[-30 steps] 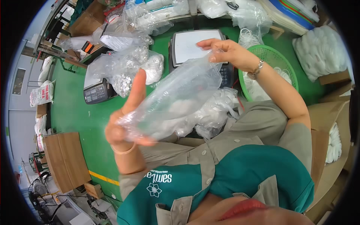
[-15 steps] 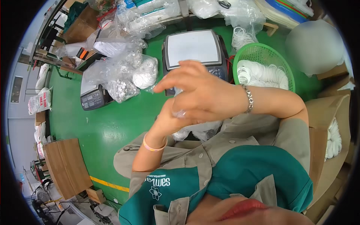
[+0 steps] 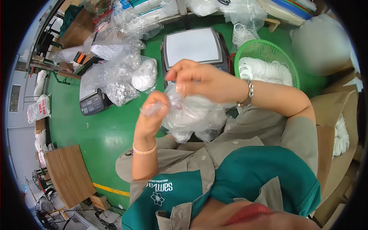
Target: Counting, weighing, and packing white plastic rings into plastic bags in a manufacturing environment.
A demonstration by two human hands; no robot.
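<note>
Up close to the camera, both hands work at the neck of a clear plastic bag (image 3: pixel 193 115) filled with white rings, held in the air above the green table (image 3: pixel 96 130) near its front edge. The left hand (image 3: pixel 153 117) is closed, its fingers pinching a twisted bit of the bag's film, a pink band around its wrist. The right hand (image 3: pixel 203 80) comes across from the right with fingers curled down, gripping the top of the same bag just beside the left; a metal bracelet sits at that wrist. Behind the hands a weighing scale (image 3: pixel 193 46) stands toward the table's back edge, with a green basket (image 3: pixel 268 50) of white rings to its right and a heap of clear bags (image 3: pixel 115 73) to its left.
</note>
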